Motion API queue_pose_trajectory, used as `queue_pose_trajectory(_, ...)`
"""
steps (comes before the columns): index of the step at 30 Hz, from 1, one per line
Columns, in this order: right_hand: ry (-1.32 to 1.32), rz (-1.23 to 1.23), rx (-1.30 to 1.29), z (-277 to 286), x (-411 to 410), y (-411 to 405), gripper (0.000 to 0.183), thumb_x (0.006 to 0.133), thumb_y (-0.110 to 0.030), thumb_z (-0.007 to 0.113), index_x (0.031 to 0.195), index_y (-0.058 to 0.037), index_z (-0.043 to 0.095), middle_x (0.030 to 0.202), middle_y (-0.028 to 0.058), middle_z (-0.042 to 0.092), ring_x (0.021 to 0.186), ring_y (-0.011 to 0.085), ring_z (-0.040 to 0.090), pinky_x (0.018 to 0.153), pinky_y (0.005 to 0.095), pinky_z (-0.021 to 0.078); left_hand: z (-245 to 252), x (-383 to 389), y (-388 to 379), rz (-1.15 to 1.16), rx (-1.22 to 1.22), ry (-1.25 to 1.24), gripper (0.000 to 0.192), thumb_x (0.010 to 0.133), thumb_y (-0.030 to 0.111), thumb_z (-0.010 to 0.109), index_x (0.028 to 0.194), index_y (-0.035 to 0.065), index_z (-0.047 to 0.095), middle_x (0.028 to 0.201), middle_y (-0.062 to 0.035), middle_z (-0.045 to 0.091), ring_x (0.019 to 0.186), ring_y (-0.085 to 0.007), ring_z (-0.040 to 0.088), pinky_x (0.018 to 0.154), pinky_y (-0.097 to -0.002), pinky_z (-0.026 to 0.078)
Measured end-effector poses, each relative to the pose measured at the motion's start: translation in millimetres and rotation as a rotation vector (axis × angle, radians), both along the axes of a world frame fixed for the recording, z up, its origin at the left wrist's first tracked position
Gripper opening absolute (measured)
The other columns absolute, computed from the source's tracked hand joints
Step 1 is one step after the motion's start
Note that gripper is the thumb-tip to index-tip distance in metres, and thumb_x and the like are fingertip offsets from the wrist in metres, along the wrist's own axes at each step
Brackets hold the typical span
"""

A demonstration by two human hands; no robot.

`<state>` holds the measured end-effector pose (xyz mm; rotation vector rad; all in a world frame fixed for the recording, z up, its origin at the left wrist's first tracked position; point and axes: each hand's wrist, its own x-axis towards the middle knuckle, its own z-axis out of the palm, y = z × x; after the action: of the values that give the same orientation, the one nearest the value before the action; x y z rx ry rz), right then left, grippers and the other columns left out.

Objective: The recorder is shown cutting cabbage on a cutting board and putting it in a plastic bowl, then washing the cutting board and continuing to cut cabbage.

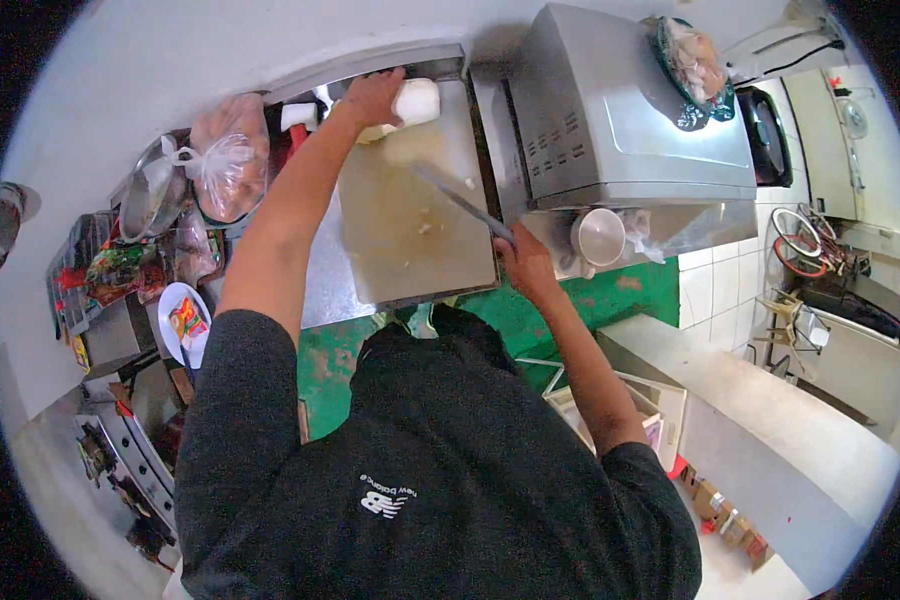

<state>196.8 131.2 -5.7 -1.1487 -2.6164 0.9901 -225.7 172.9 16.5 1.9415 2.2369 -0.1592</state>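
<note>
At the far end of a large cutting board [450,247], my left hand [375,99] rests against a white rounded block [418,102]; whether its fingers grip the block cannot be told. A flatter pale piece [375,133] lies partly hidden under that hand and wrist. My right hand [526,259] is closed around the handle of a knife [461,201], at the board's right edge. The blade points away from me and to the left over the board, its tip short of the block. Small white scraps [424,227] and a yellowish wet stain are on the board.
A metal-cased appliance [637,135] stands right of the board, with a bagged item [694,64] on top. Near it is a white mug [598,237]. To the left are a tied plastic bag of round brownish items [232,157], a metal bowl [150,191] and a white plate [183,300].
</note>
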Motion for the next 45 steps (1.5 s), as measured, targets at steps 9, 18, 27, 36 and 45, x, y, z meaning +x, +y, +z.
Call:
queue_pose_trajectory(9,0.188,-0.244,-0.061,-43,27,3,0.029,0.099,-0.027,0.054,0.116,-0.0040,0.055,0.088,0.0263,0.063,0.079,0.0464,0.062,0.069,0.0481,0.0482,-2,2,-8,0.002,-0.034,0.075,0.106,0.052,0.036,0.092,0.138,0.0016,0.041,0.129,-0.0224,0.056,0.121,-0.0412,0.054,0.102,-0.0512,0.043)
queue_pose_trajectory(18,0.088,-0.047,-0.336,-25,27,-25,0.038,0.099,-0.036,0.055,0.118,-0.0040,0.055,0.069,0.0215,0.060,0.064,0.0427,0.058,0.059,0.0440,0.0452,-4,-12,-25,0.084,0.006,-0.039,0.105,0.052,0.036,0.091,0.138,0.0021,0.041,0.133,-0.0229,0.052,0.122,-0.0416,0.052,0.103,-0.0499,0.043)
queue_pose_trajectory(27,0.080,-0.189,-0.109,-51,-14,13,0.040,0.099,-0.039,0.054,0.116,-0.0027,0.059,0.095,0.0249,0.066,0.092,0.0435,0.063,0.079,0.0491,0.0469,36,-32,-51,0.198,0.125,-0.215,0.103,0.050,0.043,0.089,0.133,0.0028,0.044,0.117,-0.0248,0.062,0.112,-0.0409,0.059,0.098,-0.0459,0.047)
queue_pose_trajectory(36,0.169,-0.190,-0.028,-42,-80,51,0.047,0.099,-0.038,0.053,0.126,0.0000,0.057,0.115,0.0256,0.065,0.108,0.0402,0.062,0.093,0.0432,0.0464,96,-17,-136,0.617,0.405,-0.511,0.098,0.060,0.048,0.088,0.131,-0.0056,0.047,0.122,-0.0226,0.062,0.111,-0.0294,0.063,0.095,-0.0372,0.049)
queue_pose_trajectory(45,0.208,-0.056,-0.161,-56,-134,94,0.041,0.096,-0.036,0.059,0.118,-0.0017,0.061,0.106,0.0256,0.067,0.099,0.0405,0.065,0.084,0.0442,0.0516,72,80,-270,1.041,0.494,-1.388,0.079,0.076,0.028,0.082,0.139,-0.0006,0.044,0.129,-0.0156,0.060,0.112,-0.0253,0.061,0.097,-0.0392,0.049)
